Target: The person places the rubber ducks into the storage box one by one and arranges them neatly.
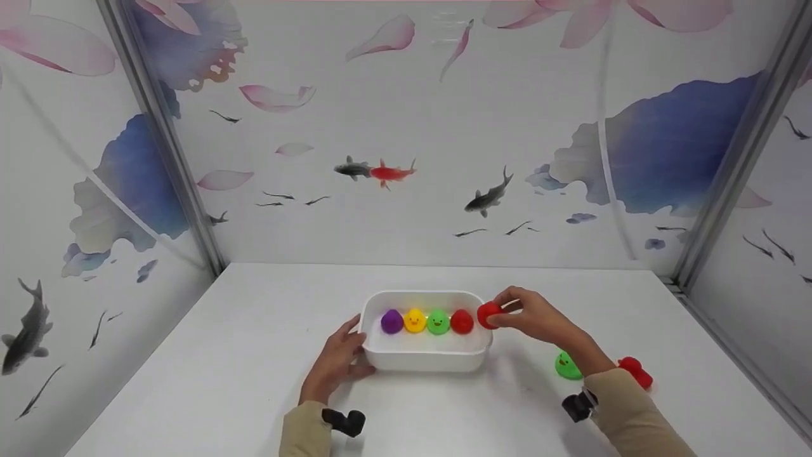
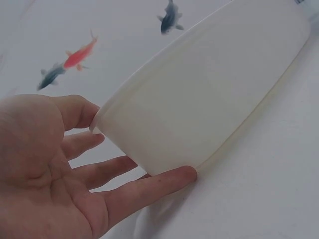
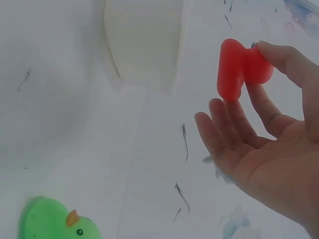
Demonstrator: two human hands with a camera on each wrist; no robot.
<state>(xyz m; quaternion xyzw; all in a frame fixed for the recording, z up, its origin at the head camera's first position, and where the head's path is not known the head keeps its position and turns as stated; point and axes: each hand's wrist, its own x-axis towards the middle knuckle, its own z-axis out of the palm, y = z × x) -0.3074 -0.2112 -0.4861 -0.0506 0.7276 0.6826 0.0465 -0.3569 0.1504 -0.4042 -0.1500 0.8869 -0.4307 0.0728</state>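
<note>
A white plastic box point(image 1: 425, 362) holds a row of small rubber ducks: purple point(image 1: 392, 322), yellow point(image 1: 415, 321), green point(image 1: 438, 322) and red point(image 1: 462, 322). My left hand point(image 1: 339, 355) grips the box's front left corner. In the left wrist view, one finger of that hand point(image 2: 55, 164) meets the rim and another digit lies along the base of the wall. Above the box's right end, my right hand point(image 1: 536, 315) pinches another red rubber duck point(image 3: 232, 69) between thumb and fingers. The held duck is apart from the box in the right wrist view.
On the white table point(image 1: 209, 381), right of the box, lie a loose green duck point(image 1: 566, 366) and a red duck point(image 1: 636, 373), both partly behind my right forearm. Printed wall panels point(image 1: 406, 241) enclose the table at the back and sides.
</note>
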